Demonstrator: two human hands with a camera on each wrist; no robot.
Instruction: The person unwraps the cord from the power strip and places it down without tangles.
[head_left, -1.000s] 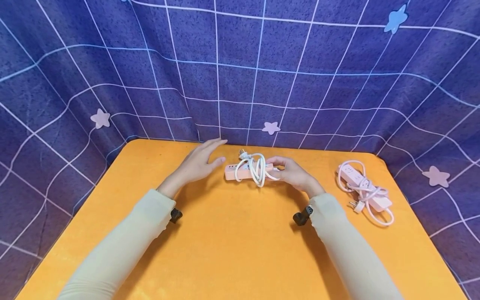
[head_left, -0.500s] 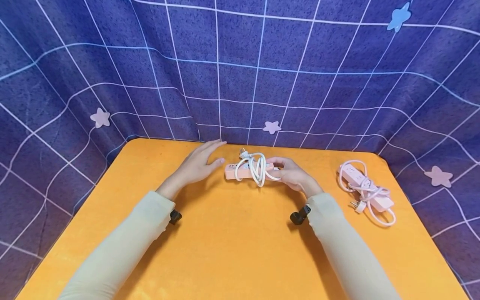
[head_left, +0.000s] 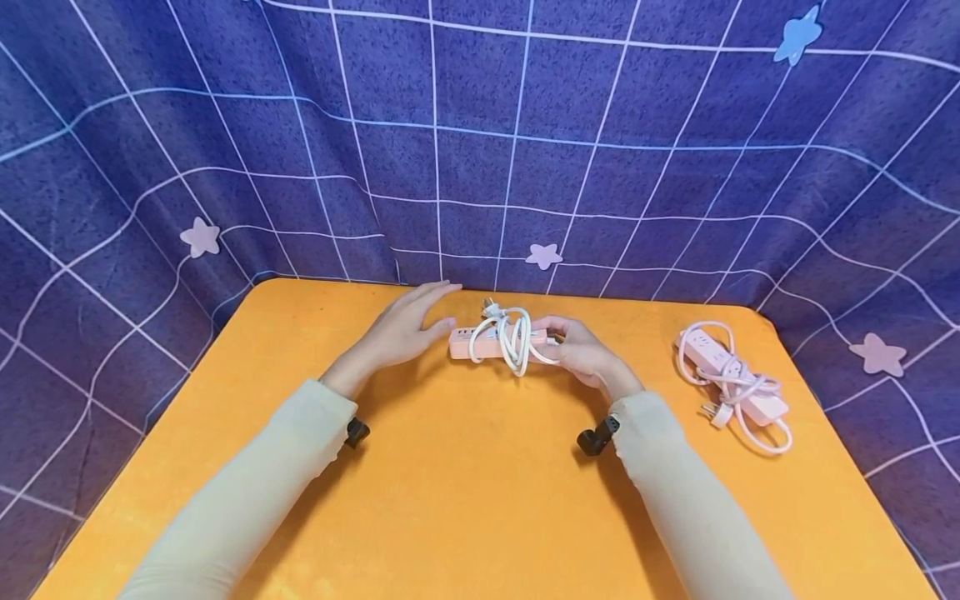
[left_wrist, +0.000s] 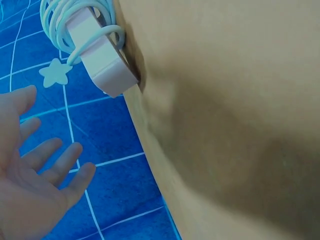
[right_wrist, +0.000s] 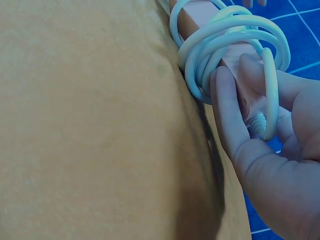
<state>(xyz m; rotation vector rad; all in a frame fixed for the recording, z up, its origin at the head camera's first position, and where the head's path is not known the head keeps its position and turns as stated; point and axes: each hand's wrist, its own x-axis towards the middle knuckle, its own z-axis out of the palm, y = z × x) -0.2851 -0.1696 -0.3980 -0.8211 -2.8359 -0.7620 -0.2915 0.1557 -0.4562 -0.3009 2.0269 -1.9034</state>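
Note:
A pink power strip [head_left: 461, 346] lies crosswise near the far side of the table, its white cord [head_left: 517, 342] looped around the middle. The cord's plug [head_left: 491, 308] sticks up behind it. My right hand [head_left: 585, 354] grips the strip's right end; the right wrist view shows the thumb and fingers [right_wrist: 227, 107] pinching its body, where the cord comes out. At the left end, my left hand [head_left: 401, 329] is spread with its thumb tip right by the strip. In the left wrist view this hand [left_wrist: 35, 175] has separated fingers and holds nothing.
A second pink power strip [head_left: 701, 346], wrapped in its own pink cord [head_left: 771, 446], lies on the right side of the orange-covered table [head_left: 480, 500]. A blue gridded curtain [head_left: 480, 167] with stars hangs behind the table's far edge and along both sides.
My left hand has shifted slightly right, toward the strip's left end. My right hand keeps its grip, its wrist a little further left. The strip has stayed almost in place.

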